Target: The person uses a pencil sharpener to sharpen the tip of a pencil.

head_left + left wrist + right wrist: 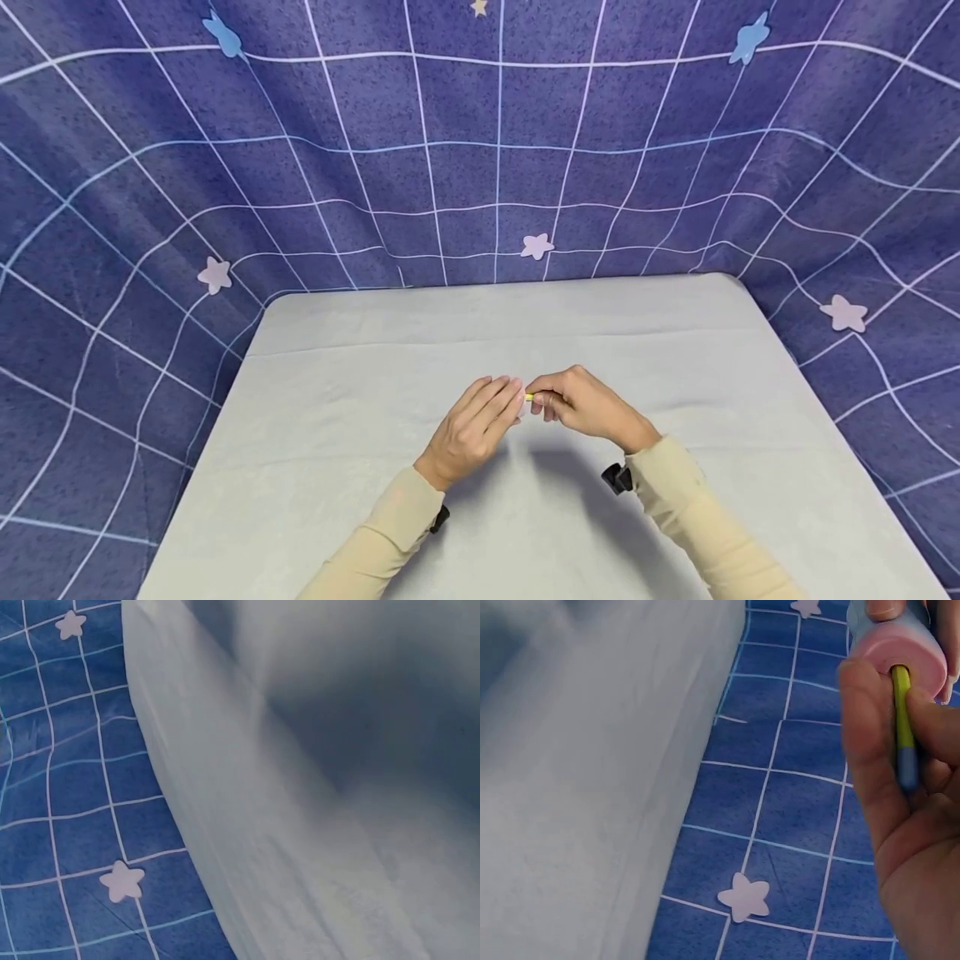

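Note:
My left hand (pixel 471 427) holds a pencil sharpener (pixel 889 646) with a round pink end and a light blue body; in the head view its fingers mostly cover it. Into the hole of the pink end goes a thin yellow-green pencil (pixel 904 720) with a blue tip at its outer end. My right hand (pixel 588 404) pinches that pencil between thumb and fingers, close against the sharpener. Both hands are raised over the table, near its middle. The left wrist view shows neither hand, only cloth and a blurred dark shadow.
A pale grey cloth covers the table (pixel 337 400). Behind it and at both sides hangs a purple-blue curtain (pixel 465 175) with grid lines and stars. A small black device (pixel 617 478) sits under the right wrist.

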